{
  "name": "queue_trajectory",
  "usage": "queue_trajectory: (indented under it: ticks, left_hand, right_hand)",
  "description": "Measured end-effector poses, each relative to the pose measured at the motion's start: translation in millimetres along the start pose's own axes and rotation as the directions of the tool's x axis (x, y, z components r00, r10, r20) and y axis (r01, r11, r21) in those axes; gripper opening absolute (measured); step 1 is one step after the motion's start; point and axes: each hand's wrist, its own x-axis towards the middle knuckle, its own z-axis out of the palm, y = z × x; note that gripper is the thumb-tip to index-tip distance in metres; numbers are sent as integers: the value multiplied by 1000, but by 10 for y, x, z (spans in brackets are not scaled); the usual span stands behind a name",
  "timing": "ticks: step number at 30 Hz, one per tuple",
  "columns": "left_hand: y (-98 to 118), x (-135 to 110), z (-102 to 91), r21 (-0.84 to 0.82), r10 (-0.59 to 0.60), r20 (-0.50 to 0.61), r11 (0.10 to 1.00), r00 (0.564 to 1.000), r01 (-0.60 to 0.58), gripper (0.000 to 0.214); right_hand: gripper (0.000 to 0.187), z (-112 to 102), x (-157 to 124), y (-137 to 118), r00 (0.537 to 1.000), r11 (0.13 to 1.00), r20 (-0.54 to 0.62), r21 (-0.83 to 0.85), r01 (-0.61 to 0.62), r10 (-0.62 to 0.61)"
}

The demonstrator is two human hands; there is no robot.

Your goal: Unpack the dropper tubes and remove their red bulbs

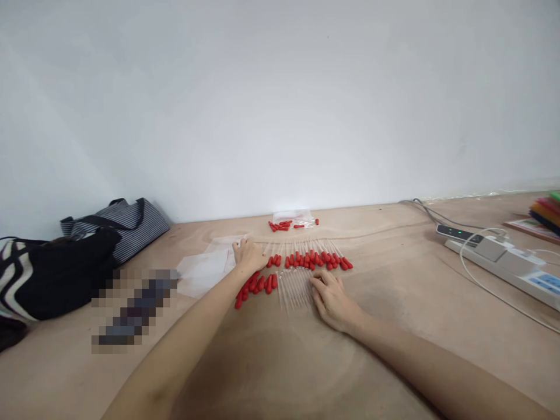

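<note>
A row of clear droppers with red rubber bulbs (317, 259) lies fanned out on the wooden table. Loose red bulbs (256, 284) sit in a cluster below my left hand (248, 255), which rests fingers down at the left end of the row, its fingers curled and partly hidden. Bare clear glass tubes (294, 290) lie side by side in front of the row. My right hand (331, 297) lies palm down on the right edge of those tubes, fingers bent onto them.
Clear plastic bags (205, 268) lie left of my left hand. A small bag with more red bulbs (292, 221) sits by the wall. Striped and black bags (87, 245) stand at the left. A power strip with cables (503, 256) and coloured sheets (545, 213) are at the right.
</note>
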Motion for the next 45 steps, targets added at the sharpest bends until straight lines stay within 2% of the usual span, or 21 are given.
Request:
queue_trajectory:
  ticks: [4, 5, 7, 9, 12, 15, 19, 25, 32, 41, 45]
  left_hand:
    - [-26, -144, -178, -7, -27, -38, 1000, 999, 26, 24]
    - [-28, -225, -224, -19, -8, -71, 1000, 997, 7, 23]
    - [-10, -432, -285, -66, 100, -211, 991, 972, -116, 19]
    - [43, -660, -291, -86, 279, -332, 942, 901, -324, 15]
    - [164, -933, -221, -68, 477, -424, 831, 770, -552, 14]
    - [278, -1056, -135, -26, 554, -471, 770, 687, -638, 16]
    - [364, -1080, -69, -5, 562, -533, 746, 633, -666, 16]
    - [391, -1084, 10, -41, 488, -621, 761, 613, -647, 14]
    - [406, -1076, 59, -40, 457, -641, 782, 616, -622, 17]
    - [371, -1105, 24, 40, 508, -624, 780, 594, -625, 16]
    - [362, -1111, 17, 45, 515, -629, 772, 582, -634, 16]
  right_hand:
    - [22, -72, 23, 45, 993, 999, -119, -38, -23, 18]
    - [22, -96, 31, 59, 984, 998, -177, -55, -31, 20]
    - [24, -141, 47, 81, 954, 993, -299, -111, -30, -5]
    - [30, -179, 60, 88, 930, 981, -358, -192, 18, -87]
    - [36, -202, 72, 69, 924, 940, -290, -302, 160, -251]
    - [33, -177, 73, 41, 910, 898, -220, -352, 263, -352]
    - [26, -112, 57, 46, 886, 872, -216, -378, 312, -410]
    - [24, -77, 38, 98, 870, 860, -231, -391, 328, -436]
    - [23, -66, 52, 84, 853, 861, -264, -383, 336, -451]
    - [29, -122, 14, 66, 811, 829, -268, -387, 403, -520]
    - [31, -149, 9, 82, 818, 830, -247, -374, 414, -520]
